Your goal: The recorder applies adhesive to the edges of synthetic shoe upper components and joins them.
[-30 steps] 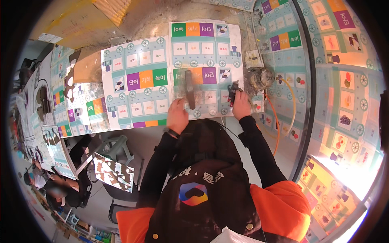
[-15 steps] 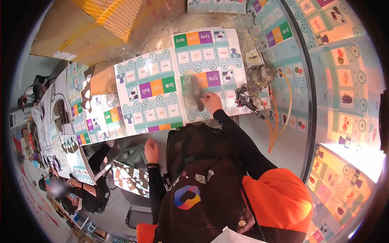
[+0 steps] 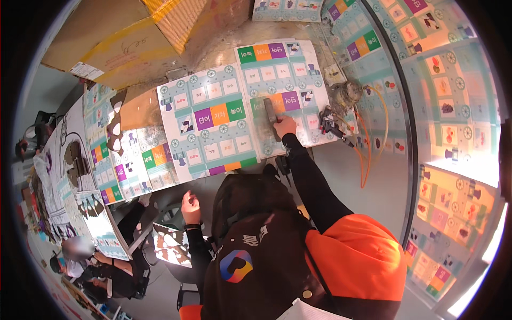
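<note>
My right hand [image 3: 285,126] is closed on a long, narrow grey bar-shaped tool [image 3: 270,108], which lies against a printed sheet [image 3: 314,109] on the worktable. The tool's exact kind does not show. Around it the sheet's colours look hazy, as if under something translucent. Another printed sheet [image 3: 197,141], with colour blocks, picture squares and wheel drawings, lies to its left. My left hand [image 3: 190,209] is held below the table's near edge, with nothing in it and its fingers loosely bent, apart.
A black tool with orange and yellow hoses [image 3: 336,128] lies right of the sheets, by a round metal fitting [image 3: 346,95]. Cardboard boxes [image 3: 125,56] stand at the back left. Printed panels [image 3: 448,106] hang on the right. A seated person [image 3: 114,272] is at lower left.
My right hand and the grey tool are still on the right-hand sheet, the tool now tilted differently. My left hand has shifted slightly left and lower. The whole view has turned a little.
</note>
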{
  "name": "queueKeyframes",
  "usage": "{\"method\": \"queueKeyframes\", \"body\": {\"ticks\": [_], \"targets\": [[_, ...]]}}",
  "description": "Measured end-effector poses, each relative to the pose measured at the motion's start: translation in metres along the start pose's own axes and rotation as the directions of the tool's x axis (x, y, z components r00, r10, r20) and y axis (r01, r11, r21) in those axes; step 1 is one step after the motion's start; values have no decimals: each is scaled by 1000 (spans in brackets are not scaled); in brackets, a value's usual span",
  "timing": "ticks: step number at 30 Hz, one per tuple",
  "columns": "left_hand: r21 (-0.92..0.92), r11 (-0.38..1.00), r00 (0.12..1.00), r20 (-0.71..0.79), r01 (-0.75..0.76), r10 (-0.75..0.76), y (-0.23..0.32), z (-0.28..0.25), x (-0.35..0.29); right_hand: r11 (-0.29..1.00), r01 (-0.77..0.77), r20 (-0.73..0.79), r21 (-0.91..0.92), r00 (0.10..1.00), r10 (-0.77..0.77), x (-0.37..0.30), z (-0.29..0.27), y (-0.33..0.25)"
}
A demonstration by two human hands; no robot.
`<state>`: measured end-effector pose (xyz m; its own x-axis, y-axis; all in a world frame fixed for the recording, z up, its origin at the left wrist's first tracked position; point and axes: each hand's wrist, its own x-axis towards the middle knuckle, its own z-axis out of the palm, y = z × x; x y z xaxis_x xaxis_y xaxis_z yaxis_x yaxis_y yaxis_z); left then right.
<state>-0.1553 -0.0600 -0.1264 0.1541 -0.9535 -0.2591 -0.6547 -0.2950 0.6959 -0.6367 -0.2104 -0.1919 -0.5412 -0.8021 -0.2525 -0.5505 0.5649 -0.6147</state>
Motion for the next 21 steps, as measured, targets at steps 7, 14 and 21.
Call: {"method": "queueKeyframes", "body": {"ticks": [7,14,21], "targets": [[22,997,997,23,-80,80,-30,-32,8,996,-89,157,26,984,84,25,-15,13],[5,997,994,84,75,-75,-46,-38,-9,993,-70,167,-95,982,85,26,-9,-6],[3,998,996,63,58,-58,-31,-43,-7,993,-26,74,-116,997,35,14,-6,-7]]}}
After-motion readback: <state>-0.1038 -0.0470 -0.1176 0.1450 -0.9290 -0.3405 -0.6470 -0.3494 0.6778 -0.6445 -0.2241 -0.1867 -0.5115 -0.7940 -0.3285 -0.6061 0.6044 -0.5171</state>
